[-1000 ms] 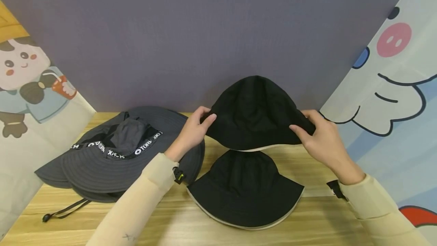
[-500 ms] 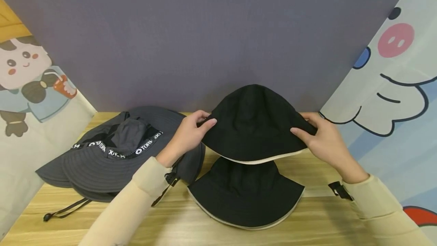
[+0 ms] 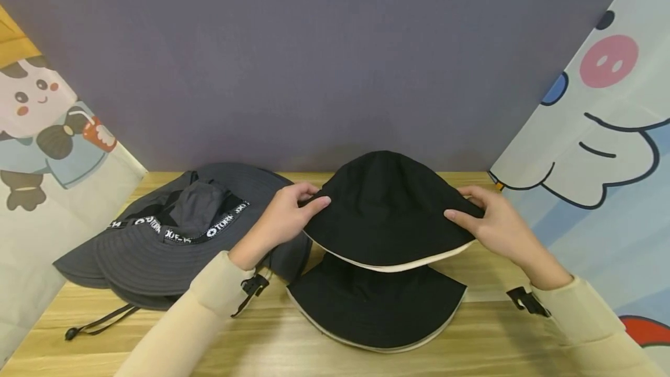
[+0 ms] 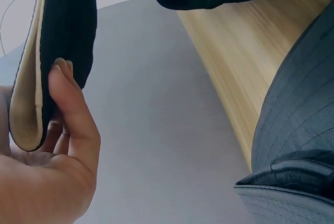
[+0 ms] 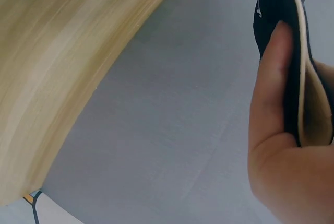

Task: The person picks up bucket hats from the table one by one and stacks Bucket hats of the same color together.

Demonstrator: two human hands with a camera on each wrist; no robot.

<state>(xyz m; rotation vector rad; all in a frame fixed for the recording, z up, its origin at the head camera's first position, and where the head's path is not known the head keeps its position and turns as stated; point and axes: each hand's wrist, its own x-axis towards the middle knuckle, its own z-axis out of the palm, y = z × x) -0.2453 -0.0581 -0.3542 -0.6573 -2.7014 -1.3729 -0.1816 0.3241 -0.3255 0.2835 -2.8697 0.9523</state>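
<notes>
A black bucket hat (image 3: 387, 214) with a cream-edged brim is held up between my two hands. My left hand (image 3: 280, 214) pinches its brim at the left, thumb in front and fingers behind. At the opposite side my right hand (image 3: 494, 223) pinches the brim the same way. Both wrist views show the brim folded, its cream lining (image 4: 25, 109) facing outward between thumb and fingers. Below, a second black bucket hat (image 3: 379, 313) lies on the wooden table, its crown mostly hidden behind the held hat's brim.
Dark grey wide-brimmed hats (image 3: 157, 260) with a lettered band lie stacked at the left, close to my left forearm. A cord with a toggle (image 3: 70, 333) trails from them onto the table (image 3: 293, 359). A grey panel (image 3: 324, 63) stands behind; printed cloths hang at both sides.
Both hands have lowered the held hat toward the one on the table, and it now covers more of that hat's crown. The grey hats have stayed put.
</notes>
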